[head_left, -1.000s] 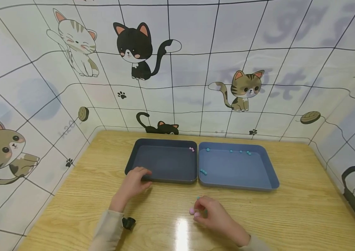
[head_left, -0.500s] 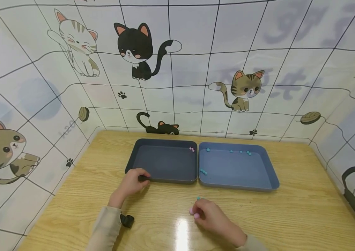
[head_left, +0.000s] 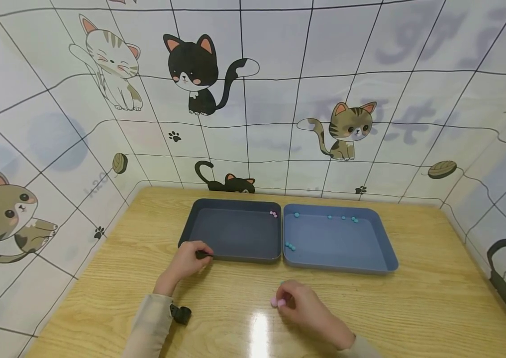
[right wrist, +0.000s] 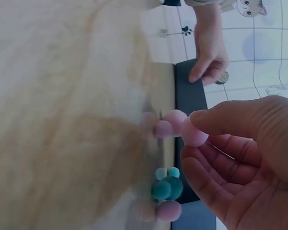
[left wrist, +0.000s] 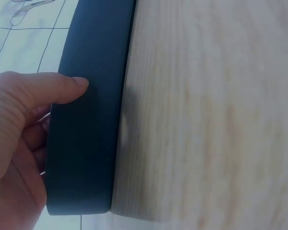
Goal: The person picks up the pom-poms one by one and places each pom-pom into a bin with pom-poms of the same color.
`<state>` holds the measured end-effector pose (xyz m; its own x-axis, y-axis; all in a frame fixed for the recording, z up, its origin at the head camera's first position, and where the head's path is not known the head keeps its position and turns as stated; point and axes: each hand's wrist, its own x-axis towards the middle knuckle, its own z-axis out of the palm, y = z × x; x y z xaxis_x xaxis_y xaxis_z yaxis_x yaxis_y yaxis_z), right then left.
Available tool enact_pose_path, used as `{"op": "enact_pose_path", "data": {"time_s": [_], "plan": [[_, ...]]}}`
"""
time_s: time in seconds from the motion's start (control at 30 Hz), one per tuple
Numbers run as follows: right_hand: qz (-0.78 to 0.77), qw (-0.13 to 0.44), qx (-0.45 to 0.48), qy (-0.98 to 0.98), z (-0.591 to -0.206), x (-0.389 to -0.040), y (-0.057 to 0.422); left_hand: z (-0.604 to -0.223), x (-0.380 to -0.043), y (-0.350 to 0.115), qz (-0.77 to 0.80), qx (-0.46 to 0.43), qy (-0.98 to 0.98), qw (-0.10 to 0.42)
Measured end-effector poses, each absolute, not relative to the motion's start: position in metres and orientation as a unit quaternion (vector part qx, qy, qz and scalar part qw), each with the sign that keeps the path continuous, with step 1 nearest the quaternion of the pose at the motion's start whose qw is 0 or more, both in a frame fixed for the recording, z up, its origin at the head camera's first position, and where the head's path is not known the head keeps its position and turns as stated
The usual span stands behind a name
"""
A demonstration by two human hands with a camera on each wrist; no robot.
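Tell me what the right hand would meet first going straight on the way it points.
The right hand would probably meet another pink ball, just beyond the pinched pink ball; whether the two balls touch is hard to tell.

Light wood table against pale grid-lined walls full of cartoon cats, plus a bright glare up front.

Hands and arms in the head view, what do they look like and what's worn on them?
The left hand and right hand are bare, with no gloves showing. The left sleeve is plain light beige; only a similar beige edge of the right sleeve shows. A small black device sits by the left wrist, possibly its camera.
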<state>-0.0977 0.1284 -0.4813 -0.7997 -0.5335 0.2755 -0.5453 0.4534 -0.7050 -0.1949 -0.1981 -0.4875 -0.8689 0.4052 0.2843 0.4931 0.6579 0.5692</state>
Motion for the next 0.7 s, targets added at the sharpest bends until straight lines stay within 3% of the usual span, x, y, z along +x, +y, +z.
{"op": "enact_pose_path", "data": {"time_s": [0.53,0.7], "plan": [[0.457,0.093,0.340,-0.817,-0.465,-0.124,0.124,-0.487,-0.194,-0.199,-0.337,-0.246,-0.906,0.066],[0.472,0.085,0.330,-0.813,-0.462,-0.131,0.122,-0.487,-0.195,-0.199,-0.338,-0.246,-0.906,0.068]]}}
